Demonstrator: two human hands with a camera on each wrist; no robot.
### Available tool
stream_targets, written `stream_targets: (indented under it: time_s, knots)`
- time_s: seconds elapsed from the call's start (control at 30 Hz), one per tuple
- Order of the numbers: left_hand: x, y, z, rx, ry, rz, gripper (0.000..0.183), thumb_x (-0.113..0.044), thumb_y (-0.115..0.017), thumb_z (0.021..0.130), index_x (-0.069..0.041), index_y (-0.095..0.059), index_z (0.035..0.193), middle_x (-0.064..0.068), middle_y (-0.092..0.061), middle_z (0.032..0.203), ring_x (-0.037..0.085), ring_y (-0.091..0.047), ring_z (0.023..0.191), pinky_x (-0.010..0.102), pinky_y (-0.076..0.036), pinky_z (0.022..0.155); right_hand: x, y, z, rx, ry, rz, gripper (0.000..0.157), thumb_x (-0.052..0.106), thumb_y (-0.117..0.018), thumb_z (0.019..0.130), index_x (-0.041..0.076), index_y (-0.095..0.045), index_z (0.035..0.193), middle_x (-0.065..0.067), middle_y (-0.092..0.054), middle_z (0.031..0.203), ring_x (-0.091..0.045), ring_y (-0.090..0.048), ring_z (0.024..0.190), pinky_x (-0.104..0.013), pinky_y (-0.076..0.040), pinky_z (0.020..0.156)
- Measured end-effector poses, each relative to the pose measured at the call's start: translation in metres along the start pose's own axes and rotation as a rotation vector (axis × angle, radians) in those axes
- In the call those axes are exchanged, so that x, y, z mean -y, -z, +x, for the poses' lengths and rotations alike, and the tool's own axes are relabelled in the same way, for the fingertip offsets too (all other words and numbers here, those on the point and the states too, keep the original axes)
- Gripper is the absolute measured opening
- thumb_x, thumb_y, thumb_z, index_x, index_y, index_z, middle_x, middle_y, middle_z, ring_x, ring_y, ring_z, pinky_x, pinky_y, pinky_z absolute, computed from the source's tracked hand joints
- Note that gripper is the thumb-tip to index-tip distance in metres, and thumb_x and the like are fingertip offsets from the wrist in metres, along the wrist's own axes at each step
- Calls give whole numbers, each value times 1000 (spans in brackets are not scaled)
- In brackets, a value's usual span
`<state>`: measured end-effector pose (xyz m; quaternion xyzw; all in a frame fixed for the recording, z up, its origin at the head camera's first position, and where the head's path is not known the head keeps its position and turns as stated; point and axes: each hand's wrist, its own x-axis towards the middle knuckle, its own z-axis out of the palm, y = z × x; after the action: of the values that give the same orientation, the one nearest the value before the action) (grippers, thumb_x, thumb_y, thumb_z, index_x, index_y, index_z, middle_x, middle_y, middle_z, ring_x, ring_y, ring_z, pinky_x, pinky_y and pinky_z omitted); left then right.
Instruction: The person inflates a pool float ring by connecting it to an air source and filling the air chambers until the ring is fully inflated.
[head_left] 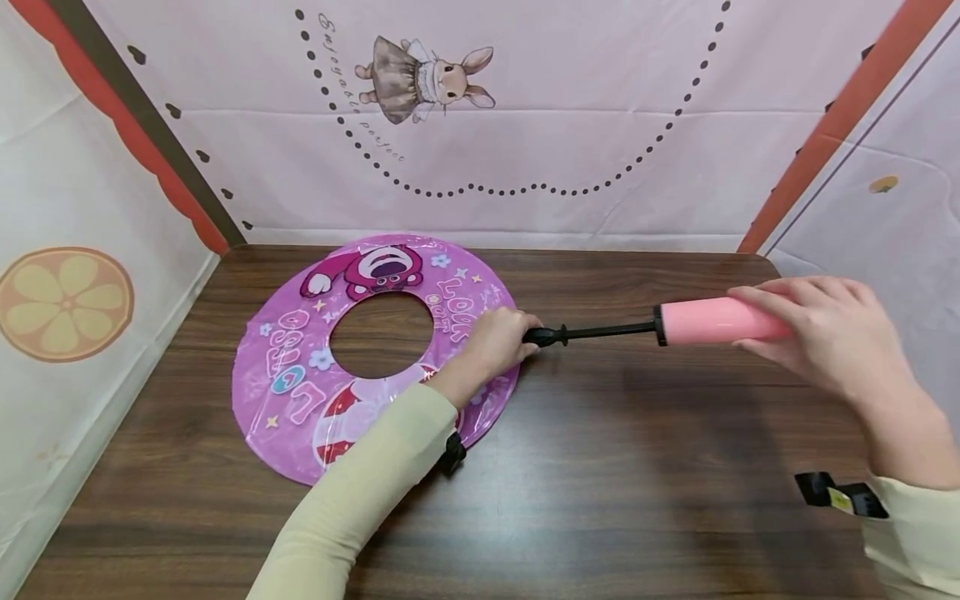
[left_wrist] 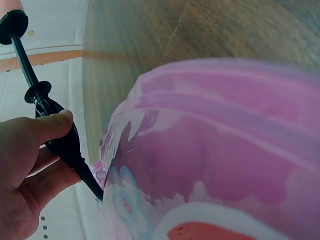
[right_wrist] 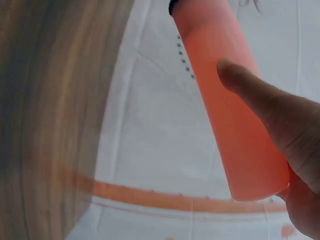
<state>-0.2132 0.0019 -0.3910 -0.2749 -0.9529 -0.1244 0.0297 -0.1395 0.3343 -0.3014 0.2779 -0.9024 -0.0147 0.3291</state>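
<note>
A pink hand pump (head_left: 708, 322) with a black rod stretches sideways above the table. My left hand (head_left: 495, 340) grips its black handle (left_wrist: 65, 142) at the nozzle end, thumb and fingers wrapped round it. In the left wrist view the thin black nozzle (left_wrist: 91, 182) reaches the surface of the purple swim ring (left_wrist: 200, 135). Around the pump's pink barrel (right_wrist: 227, 115) my right hand (head_left: 832, 337) closes at the far end, thumb along its side. The printed swim ring (head_left: 281, 417) lies on the table, partly filled out, with my left forearm across it.
The brown wooden table (head_left: 600, 500) carries the ring. A pale printed cloth (head_left: 570, 100) with a rabbit picture hangs behind, and more cloth (head_left: 67, 433) stands along the left side. Black straps (head_left: 840, 496) sit at the wrists.
</note>
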Motion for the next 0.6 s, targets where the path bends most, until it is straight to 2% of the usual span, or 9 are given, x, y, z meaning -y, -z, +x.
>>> stream_targets:
  time_s: [0.1, 0.17, 0.23, 0.33, 0.47, 0.6]
  knots:
    - [-1, -1, 0, -18, -29, 20, 28, -29, -70, 80, -20, -68, 107, 0, -70, 96, 19, -66, 85, 34, -52, 75, 15, -16, 7, 1, 43, 16, 71, 70, -25, 86, 15, -64, 109, -14, -64, 90, -39, -56, 82, -54, -38, 69]
    - [-1, -2, 0, -35, -54, 35, 27, -30, -70, 80, -19, -68, 105, -1, -70, 96, 18, -66, 84, 33, -52, 75, 28, -28, 13, 6, 63, 21, 57, 63, -45, 84, 16, -64, 111, -13, -64, 90, -38, -55, 82, -53, -38, 68]
    - [-2, -3, 1, -54, -75, 49, 25, -29, -70, 80, -19, -69, 103, -1, -70, 95, 18, -65, 84, 33, -52, 74, 40, -37, 18, 4, 64, 7, 50, 52, -64, 77, 16, -63, 111, -13, -63, 90, -38, -54, 82, -53, -37, 68]
    - [-2, -4, 1, -76, -80, 64, 24, -29, -71, 79, -19, -69, 101, -1, -71, 94, 16, -65, 82, 33, -52, 72, 55, -47, 25, -7, 64, -19, 56, 35, -81, 59, 17, -63, 109, -12, -62, 90, -37, -54, 81, -52, -38, 68]
    - [-1, -3, 0, -83, -53, 38, 26, -28, -71, 79, -18, -69, 104, 0, -71, 95, 16, -65, 83, 32, -52, 72, 66, -56, 31, -55, 79, -44, 59, 32, -85, 55, 18, -62, 107, -11, -62, 89, -36, -55, 79, -52, -39, 69]
    - [0, -2, -1, -64, -11, 3, 29, -28, -71, 80, -18, -69, 107, 2, -71, 96, 18, -66, 84, 32, -52, 73, 64, -55, 31, -57, 94, -40, 60, 32, -85, 54, 18, -63, 108, -10, -62, 90, -35, -56, 80, -50, -40, 69]
